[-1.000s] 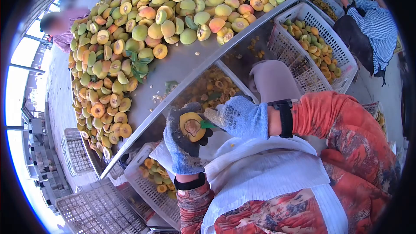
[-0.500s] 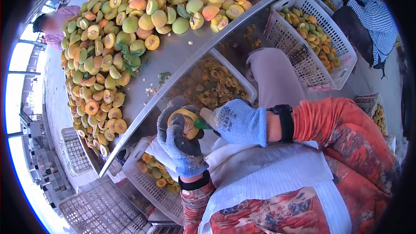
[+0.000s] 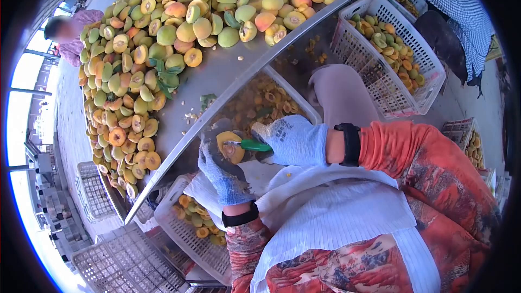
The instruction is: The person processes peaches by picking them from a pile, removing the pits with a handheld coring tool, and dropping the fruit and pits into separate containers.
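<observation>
My left hand (image 3: 222, 171), in a blue and grey glove, holds a yellow fruit half (image 3: 232, 148) with its cut face up. My right hand (image 3: 293, 140), gloved the same way, grips a green-handled tool (image 3: 254, 145), whose metal tip lies on the cut face. Behind both hands is a crate of cut fruit, its white rim (image 3: 296, 95) partly showing. Halved and whole fruits (image 3: 168, 35) are heaped on the metal table (image 3: 209, 78), with small pale bits near its edge.
A white crate of fruit (image 3: 388, 57) stands at the upper right, near a person in a checked sleeve (image 3: 456, 8). Another crate (image 3: 203, 247) is below my left hand. A second person (image 3: 70, 32) is beyond the table. Stacked empty crates (image 3: 127, 263) are at lower left.
The fruit half has been turned so its cut face shows more. My right hand has shifted slightly left, and more of the tool, with its metal tip, is visible.
</observation>
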Demonstrator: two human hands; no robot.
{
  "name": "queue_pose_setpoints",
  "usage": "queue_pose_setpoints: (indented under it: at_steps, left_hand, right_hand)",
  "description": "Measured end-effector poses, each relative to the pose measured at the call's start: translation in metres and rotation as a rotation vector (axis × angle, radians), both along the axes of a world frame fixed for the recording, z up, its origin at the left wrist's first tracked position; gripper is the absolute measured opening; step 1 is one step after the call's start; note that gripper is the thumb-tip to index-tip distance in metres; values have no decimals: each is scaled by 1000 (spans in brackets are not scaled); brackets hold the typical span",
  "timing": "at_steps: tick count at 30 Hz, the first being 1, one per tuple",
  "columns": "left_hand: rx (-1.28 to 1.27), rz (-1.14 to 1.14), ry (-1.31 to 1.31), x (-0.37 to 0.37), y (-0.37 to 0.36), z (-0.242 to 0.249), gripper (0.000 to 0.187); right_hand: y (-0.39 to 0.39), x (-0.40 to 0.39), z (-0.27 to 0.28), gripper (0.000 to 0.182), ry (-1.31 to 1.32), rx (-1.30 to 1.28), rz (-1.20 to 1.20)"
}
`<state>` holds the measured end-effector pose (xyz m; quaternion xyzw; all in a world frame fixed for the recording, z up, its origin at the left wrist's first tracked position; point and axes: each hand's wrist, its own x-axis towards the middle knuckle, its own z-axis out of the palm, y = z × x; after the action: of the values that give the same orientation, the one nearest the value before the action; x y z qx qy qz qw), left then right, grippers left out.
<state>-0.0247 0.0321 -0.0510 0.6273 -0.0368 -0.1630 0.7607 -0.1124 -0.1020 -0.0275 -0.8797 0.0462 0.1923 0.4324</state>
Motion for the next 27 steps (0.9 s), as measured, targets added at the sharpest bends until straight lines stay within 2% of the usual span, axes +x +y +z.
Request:
queue_pose_setpoints:
  at_steps: [1,3,5,6,8,9,11,12,15,17,18,19,21,23,24,25,26,27]
  left_hand:
    - [-39,19,30,1,-3,4,34]
    - [-77,48,123,-4,-12,16,33]
    - [-114,74,220,-6,-14,18,33]
    - [-96,45,157,-5,-11,16,31]
    - [-73,16,96,0,-6,9,30]
    - [6,-17,18,3,-4,7,27]
    - [86,-47,-63,5,-3,5,25]
    - [77,-46,-21,4,-4,9,21]
    - [159,82,-26,4,-3,2,21]
    - [116,130,-270,1,-5,2,21]
    - [247,114,-213,1,-5,13,22]
    - [249,110,-214,5,-6,14,22]
    - [-69,-48,114,12,-9,16,24]
    - [-24,-114,67,11,-12,20,27]
    - [27,-131,-21,12,-13,18,23]
    - [77,-148,-111,12,-13,19,21]
    - [244,-136,-250,8,-14,23,19]
    - [239,-132,-258,8,-14,25,19]
  right_hand:
    - [7,-6,-10,39,-361,-440,-27]
    - [17,-12,-13,46,-422,-453,-30]
    - [19,-13,-1,26,-191,-94,-106]
    - [16,-11,5,26,-189,-93,-106]
    - [9,-5,14,25,178,248,-69]
    - [9,-7,11,25,177,249,-66]
    - [10,-11,2,19,-232,-202,21]
    - [12,-10,-1,19,-234,-197,23]
    - [12,-4,4,16,-267,-79,-45]
    - [5,2,31,14,338,533,-98]
    - [3,3,28,14,336,536,-100]
    - [1,3,22,19,258,497,-80]
    - [-1,1,3,25,178,457,-61]
    - [0,0,-18,22,-155,249,-29]
    - [-2,1,-11,22,-156,249,-31]
    - [-4,2,4,22,103,385,-17]
    - [-7,5,14,22,359,514,0]
    - [-7,6,13,22,351,507,4]
